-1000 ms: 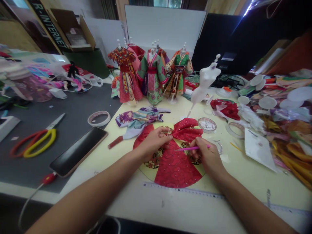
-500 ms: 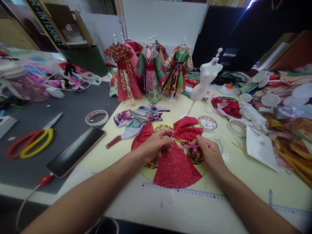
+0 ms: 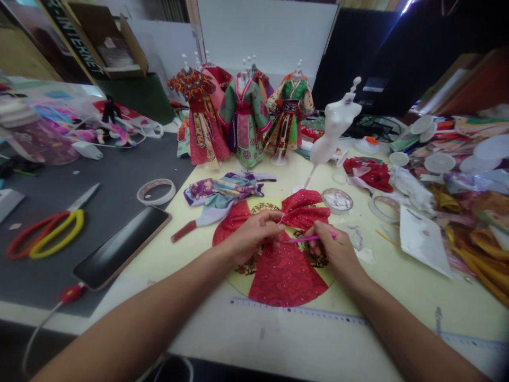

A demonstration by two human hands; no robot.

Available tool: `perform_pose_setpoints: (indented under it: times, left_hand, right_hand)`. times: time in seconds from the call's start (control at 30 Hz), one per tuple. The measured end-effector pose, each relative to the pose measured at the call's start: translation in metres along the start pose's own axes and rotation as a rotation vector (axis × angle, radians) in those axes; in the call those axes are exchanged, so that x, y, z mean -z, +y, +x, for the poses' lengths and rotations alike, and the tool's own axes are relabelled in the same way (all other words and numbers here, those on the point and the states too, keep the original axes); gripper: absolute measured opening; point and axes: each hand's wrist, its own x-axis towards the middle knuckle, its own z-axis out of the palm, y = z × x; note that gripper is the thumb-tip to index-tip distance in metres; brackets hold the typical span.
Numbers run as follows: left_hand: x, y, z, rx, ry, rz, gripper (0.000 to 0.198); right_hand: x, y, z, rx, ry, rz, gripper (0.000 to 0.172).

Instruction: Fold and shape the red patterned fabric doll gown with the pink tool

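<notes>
A round red and yellow doll garment (image 3: 286, 276), dotted with small shiny studs, lies spread on the table, one red panel bunched up toward the back. Over its middle, my left hand (image 3: 256, 236) has finger and thumb pinched together. A small pale loop (image 3: 281, 218) shows at those fingertips; what exactly is pinched is too small to make out. My right hand (image 3: 332, 246) grips a slim pink pen-like tool (image 3: 308, 238), its thin tip pointing left over the garment's centre, close below my left fingers.
Dressed doll forms (image 3: 244, 122) and a bare white mannequin (image 3: 337, 124) stand behind. Tape rolls (image 3: 156, 192), scissors (image 3: 59, 228) and a plugged-in phone (image 3: 123, 246) lie left. A ruler (image 3: 294, 311) runs along the front. Fabric scraps (image 3: 473, 233) pile up right.
My right hand has shifted slightly left with the pink tool, its tip now closer to my left fingers. The left hand keeps its pinch; the whole view has drifted slightly.
</notes>
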Motion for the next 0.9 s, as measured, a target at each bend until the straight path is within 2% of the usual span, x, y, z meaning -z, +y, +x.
perform_pose_setpoints:
  times: [0.3, 0.67, 0.8, 0.9]
  left_hand:
    - [0.0012, -0.0026, 0.0003, -0.015, -0.024, 0.045, 0.044]
    - [-0.0021, -0.0073, -0.0017, -0.031, -0.154, 0.124, 0.047]
    - [-0.0046, -0.0082, -0.0029, -0.034, -0.193, 0.190, 0.049]
    - [-0.0074, -0.0070, -0.0065, -0.073, -0.207, 0.328, 0.047]
  right_hand:
    - [-0.0018, 0.0048, 0.0039, -0.036, 0.035, 0.018, 0.048]
    - [-0.0036, 0.0013, 0.0033, -0.072, 0.045, 0.026, 0.048]
    - [-0.0022, 0.0020, 0.0035, -0.056, 0.013, 0.041, 0.042]
    - [-0.0012, 0.0010, 0.0026, -0.042, -0.028, 0.064, 0.035]
